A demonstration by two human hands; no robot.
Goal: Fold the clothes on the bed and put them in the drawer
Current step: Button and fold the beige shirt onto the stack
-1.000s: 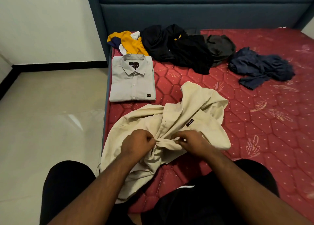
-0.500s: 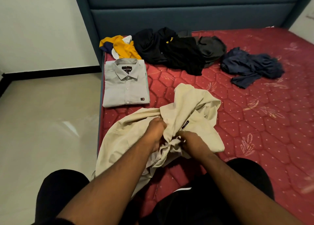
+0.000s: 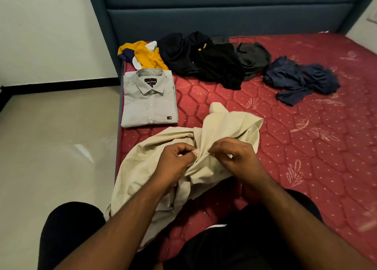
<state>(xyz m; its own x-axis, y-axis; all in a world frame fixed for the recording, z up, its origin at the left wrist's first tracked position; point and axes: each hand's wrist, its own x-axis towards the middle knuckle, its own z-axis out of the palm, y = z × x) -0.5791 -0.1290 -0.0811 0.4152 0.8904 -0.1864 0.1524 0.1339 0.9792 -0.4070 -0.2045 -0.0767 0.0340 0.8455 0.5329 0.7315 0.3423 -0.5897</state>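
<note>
A crumpled cream shirt (image 3: 230, 126) lies on the red mattress (image 3: 306, 147) right in front of me, part of it hanging over the left edge. My left hand (image 3: 173, 163) and my right hand (image 3: 236, 157) meet at its middle, and each pinches a fold of the cream cloth between thumb and fingers. Beyond it, near the left edge, lies a grey shirt (image 3: 149, 100), folded flat with its collar up. Unfolded clothes lie along the headboard: a yellow and navy garment (image 3: 142, 54), a black pile (image 3: 204, 59), a dark grey piece (image 3: 253, 55) and a navy garment (image 3: 299, 79).
A dark blue padded headboard (image 3: 224, 18) runs along the far side of the bed. Pale tiled floor (image 3: 57, 147) lies to the left, with a black skirting under a white wall. My knees in black shorts (image 3: 69, 229) are at the bottom. No drawer is in view.
Both hands have lifted and shifted along the cream shirt, bunching its middle upward. The shirt's far part has drawn in toward me. The other clothes have not moved.
</note>
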